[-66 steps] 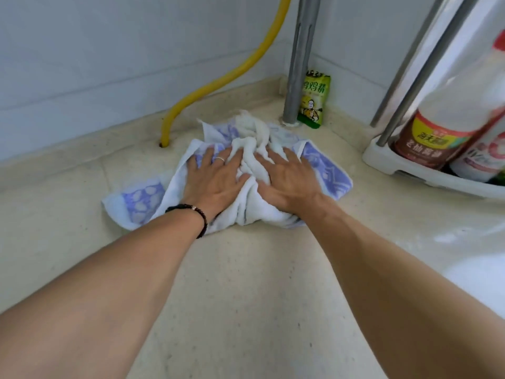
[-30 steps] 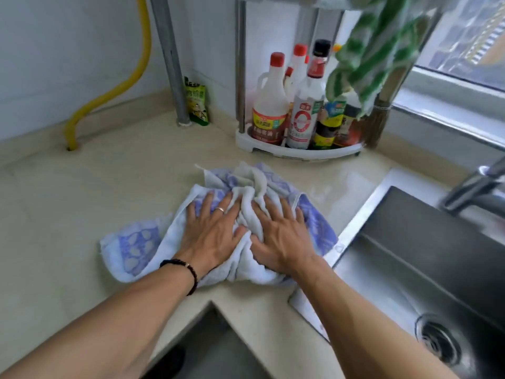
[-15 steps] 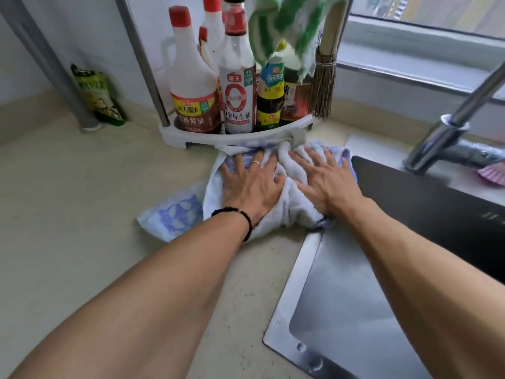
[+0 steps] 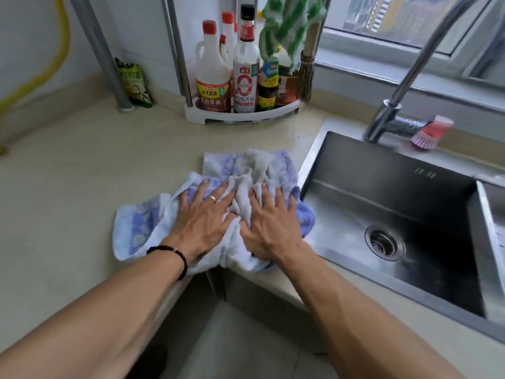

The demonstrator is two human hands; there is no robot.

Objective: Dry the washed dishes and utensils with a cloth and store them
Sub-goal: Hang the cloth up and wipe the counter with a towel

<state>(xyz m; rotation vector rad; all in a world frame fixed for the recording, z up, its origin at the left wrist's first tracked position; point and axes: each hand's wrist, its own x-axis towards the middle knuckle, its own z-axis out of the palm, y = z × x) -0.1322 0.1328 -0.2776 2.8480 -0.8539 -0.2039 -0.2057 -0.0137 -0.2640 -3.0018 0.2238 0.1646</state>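
Note:
A white and blue patterned cloth (image 4: 139,228) lies bunched on the beige countertop (image 4: 68,187), at the inner corner of its front edge and just left of the sink. My left hand (image 4: 203,214) presses flat on the cloth's left half, fingers spread, a ring on one finger and a dark bead bracelet at the wrist. My right hand (image 4: 269,222) presses flat on the right half, fingers spread. No dish or utensil is in view.
A steel sink (image 4: 396,214) with a drain and a tall faucet (image 4: 388,119) lies to the right. A white corner rack (image 4: 240,116) of sauce bottles stands behind the cloth, with a green striped rag and a small brush. A pink brush (image 4: 431,132) rests by the faucet.
Both hands have slid the cloth along the counter, from the corner by the yellow hose to the sauce rack, then back toward the front edge beside the sink.

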